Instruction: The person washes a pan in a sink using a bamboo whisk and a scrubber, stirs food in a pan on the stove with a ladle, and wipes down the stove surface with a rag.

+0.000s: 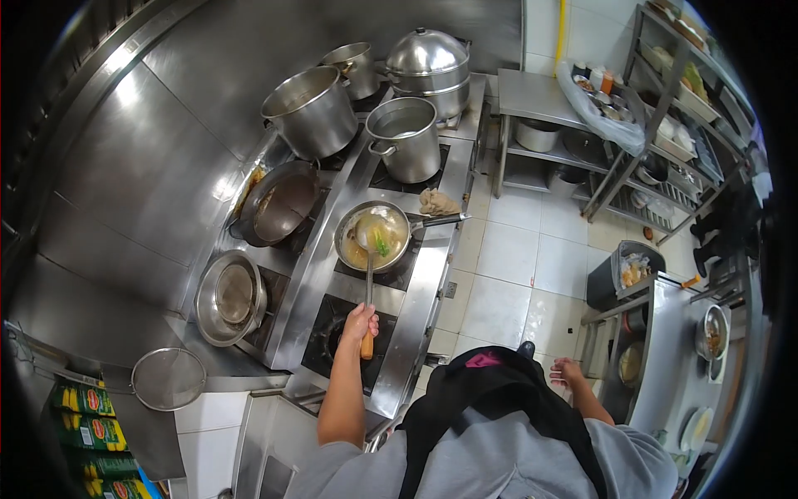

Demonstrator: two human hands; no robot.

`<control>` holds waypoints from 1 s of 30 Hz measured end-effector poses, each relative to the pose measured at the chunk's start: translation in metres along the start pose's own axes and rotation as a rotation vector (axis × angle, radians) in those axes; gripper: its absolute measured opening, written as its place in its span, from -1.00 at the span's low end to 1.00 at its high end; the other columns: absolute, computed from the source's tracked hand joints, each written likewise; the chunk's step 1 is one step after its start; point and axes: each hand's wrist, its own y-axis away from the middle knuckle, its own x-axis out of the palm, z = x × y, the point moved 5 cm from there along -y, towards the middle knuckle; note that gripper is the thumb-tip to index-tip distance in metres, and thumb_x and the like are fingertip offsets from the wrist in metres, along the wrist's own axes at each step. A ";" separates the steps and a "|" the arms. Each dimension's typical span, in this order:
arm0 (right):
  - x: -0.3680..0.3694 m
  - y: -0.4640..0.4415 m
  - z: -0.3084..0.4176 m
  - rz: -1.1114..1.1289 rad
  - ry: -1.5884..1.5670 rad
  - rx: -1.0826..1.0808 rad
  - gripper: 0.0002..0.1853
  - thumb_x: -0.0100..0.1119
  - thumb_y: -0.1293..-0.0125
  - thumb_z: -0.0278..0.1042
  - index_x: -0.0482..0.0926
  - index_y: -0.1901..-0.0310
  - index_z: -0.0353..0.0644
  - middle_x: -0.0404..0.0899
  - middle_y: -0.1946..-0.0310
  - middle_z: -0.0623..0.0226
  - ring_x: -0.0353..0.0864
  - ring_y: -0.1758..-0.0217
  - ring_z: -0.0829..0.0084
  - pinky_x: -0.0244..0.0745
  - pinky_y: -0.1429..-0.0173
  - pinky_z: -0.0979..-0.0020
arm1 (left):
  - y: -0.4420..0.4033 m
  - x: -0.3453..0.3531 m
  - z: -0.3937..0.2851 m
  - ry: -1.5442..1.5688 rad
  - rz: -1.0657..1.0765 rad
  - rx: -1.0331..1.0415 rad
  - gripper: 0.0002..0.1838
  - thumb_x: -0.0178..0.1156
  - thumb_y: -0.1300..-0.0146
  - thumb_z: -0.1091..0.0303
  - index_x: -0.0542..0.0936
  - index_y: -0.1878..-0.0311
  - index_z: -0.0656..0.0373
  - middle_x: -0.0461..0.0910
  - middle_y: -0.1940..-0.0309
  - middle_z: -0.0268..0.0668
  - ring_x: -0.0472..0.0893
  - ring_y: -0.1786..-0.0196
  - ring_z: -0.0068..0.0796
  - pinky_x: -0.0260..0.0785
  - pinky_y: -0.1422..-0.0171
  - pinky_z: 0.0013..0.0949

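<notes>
My left hand (361, 323) is wrapped round the wooden-ended handle of a ladle (369, 279). The ladle's bowl rests in a frying pan (342, 249) on the stove. Cloudy yellowish broth (387, 226) fills part of the pan, with a bit of green vegetable (381, 244) in it. The pan's black-gripped handle (440, 220) points right, over a crumpled beige cloth (438, 202) lying just behind it. My right hand (568, 373) hangs low at my side, away from the stove, fingers loosely bent and holding nothing.
Tall steel pots (405, 141) and a lidded steamer (429, 75) stand at the back of the stove. A dark wok (283, 208) and a steel basin (224, 320) sit at left, near a round strainer (169, 379). Shelving (549, 96) and a lined bin (611, 274) are at right.
</notes>
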 end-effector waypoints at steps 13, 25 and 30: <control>-0.056 -0.019 -0.128 0.234 0.597 -0.341 -0.77 -0.09 -0.46 -0.15 0.53 0.04 0.01 0.59 0.23 0.32 0.65 0.27 0.23 0.58 0.21 0.13 | 0.038 -0.003 0.038 -0.194 -0.131 0.116 -0.89 0.09 -0.50 0.35 0.44 -0.01 0.02 0.35 0.57 -0.43 0.37 0.65 -0.64 0.30 0.64 -0.48; -0.006 0.019 -0.041 -0.045 -0.006 0.012 -0.79 0.03 -0.40 -0.29 0.49 -0.01 -0.05 0.58 0.23 0.29 0.64 0.32 0.26 0.63 0.24 0.10 | 0.058 0.018 0.038 -0.373 -0.103 0.222 -0.77 0.15 -0.41 0.39 0.48 -0.09 0.10 0.36 0.61 -0.44 0.37 0.68 -0.62 0.29 0.67 -0.44; 0.002 0.028 -0.042 -0.025 -0.017 0.024 -0.77 0.05 -0.38 -0.32 0.47 -0.05 -0.05 0.58 0.21 0.30 0.63 0.30 0.27 0.62 0.22 0.13 | 0.058 0.020 0.039 -0.450 -0.113 0.246 -0.75 0.14 -0.40 0.40 0.48 -0.11 0.11 0.37 0.61 -0.44 0.40 0.67 -0.62 0.31 0.67 -0.43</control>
